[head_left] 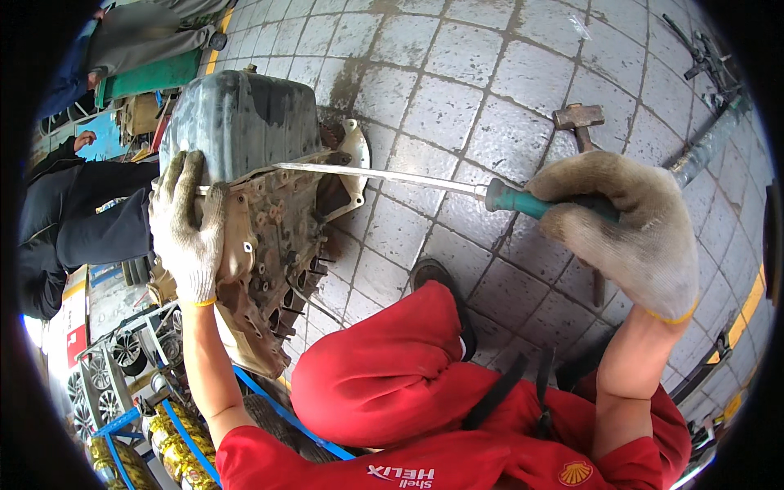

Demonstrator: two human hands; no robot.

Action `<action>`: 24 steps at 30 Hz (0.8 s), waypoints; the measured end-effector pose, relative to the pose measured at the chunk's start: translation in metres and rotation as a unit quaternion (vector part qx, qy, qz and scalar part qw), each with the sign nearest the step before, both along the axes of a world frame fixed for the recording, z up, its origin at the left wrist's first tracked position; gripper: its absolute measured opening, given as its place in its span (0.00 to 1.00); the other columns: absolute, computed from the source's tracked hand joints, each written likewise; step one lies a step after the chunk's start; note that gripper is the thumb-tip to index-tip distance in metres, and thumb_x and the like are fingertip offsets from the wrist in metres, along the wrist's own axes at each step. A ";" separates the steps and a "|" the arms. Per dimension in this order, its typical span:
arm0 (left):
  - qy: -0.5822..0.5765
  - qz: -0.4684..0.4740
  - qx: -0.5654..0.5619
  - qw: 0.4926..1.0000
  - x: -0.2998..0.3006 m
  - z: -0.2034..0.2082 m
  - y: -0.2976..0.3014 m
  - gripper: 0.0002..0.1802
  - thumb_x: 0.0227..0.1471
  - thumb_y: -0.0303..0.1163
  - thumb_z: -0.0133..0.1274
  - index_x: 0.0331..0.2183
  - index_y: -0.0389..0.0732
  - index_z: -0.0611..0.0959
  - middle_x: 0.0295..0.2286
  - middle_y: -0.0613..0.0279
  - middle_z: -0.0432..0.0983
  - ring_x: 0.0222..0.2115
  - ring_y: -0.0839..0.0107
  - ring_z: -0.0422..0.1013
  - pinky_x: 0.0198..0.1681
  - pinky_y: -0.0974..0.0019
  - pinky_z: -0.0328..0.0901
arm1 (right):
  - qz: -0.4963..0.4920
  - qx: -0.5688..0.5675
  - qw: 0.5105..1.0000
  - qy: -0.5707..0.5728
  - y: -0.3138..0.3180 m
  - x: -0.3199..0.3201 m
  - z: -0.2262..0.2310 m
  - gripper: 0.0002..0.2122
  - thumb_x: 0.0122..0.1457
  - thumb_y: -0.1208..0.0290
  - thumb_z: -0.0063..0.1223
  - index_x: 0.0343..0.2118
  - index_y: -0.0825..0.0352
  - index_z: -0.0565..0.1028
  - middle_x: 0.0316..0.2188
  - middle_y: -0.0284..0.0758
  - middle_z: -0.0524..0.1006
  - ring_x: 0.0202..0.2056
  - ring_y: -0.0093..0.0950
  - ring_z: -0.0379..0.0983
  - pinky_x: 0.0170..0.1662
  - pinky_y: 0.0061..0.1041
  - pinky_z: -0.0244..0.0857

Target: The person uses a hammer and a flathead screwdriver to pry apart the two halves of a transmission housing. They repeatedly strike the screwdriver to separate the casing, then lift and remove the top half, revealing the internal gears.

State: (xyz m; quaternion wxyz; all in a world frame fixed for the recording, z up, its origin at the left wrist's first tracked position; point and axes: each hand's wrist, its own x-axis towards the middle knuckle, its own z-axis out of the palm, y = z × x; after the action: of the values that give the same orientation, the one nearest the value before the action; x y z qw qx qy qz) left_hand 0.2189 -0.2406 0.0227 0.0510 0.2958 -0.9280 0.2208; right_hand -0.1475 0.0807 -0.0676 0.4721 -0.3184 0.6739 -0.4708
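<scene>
My right hand [633, 224], in a soiled knit glove, is closed round the green handle of a long screwdriver [384, 174]. The shaft points left, and its tip meets the seam between a dark oil pan [245, 114] and the dirty engine block [273, 233]. On the near left side of that seam lies my left hand [188, 224], gloved too, its fingers spread over the pan's edge. A pale metal bracket [354, 167] sticks out from the block's far right side. What the left palm covers is hidden.
A hammer [580, 118] lies on the tiled floor [457, 65], its handle partly behind my right hand. Farther right are a metal pipe [710, 143] and dark metal parts [706, 61]. People in dark clothes [82, 204] are at the left, near racked wheel rims [126, 351].
</scene>
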 end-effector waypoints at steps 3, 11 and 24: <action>-0.002 0.003 -0.004 1.000 0.000 0.000 0.000 0.28 0.61 0.34 0.70 0.62 0.43 0.89 0.63 0.47 0.83 0.65 0.46 0.76 0.74 0.46 0.62 | -0.009 -0.020 1.000 -0.011 -0.001 -0.001 -0.001 0.16 0.56 0.85 0.69 0.48 0.76 0.87 0.42 0.39 0.90 0.40 0.24 0.85 0.47 0.25 0.80; -0.012 0.017 0.005 1.000 0.003 0.002 0.000 0.28 0.66 0.29 0.64 0.66 0.44 0.86 0.66 0.49 0.80 0.68 0.48 0.74 0.77 0.50 0.60 | 0.006 -0.065 0.998 0.017 -0.001 -0.008 -0.007 0.15 0.56 0.86 0.69 0.48 0.76 0.86 0.41 0.39 0.89 0.35 0.21 0.84 0.37 0.18 0.77; -0.042 -0.075 -0.046 0.995 -0.053 0.004 0.053 0.37 0.58 0.42 0.70 0.66 0.42 0.84 0.65 0.44 0.79 0.70 0.41 0.69 0.77 0.37 0.55 | -0.146 -0.258 0.955 0.000 -0.029 0.031 -0.010 0.17 0.73 0.71 0.56 0.59 0.77 0.79 0.55 0.46 0.84 0.55 0.32 0.82 0.60 0.30 0.74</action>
State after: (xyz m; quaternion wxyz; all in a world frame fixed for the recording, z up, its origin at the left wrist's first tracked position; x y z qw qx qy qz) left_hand 0.1661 -0.1874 0.0270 0.0419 0.2127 -0.9378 0.2713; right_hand -0.1165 0.0520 -0.0772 0.3001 -0.3276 0.5687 -0.6922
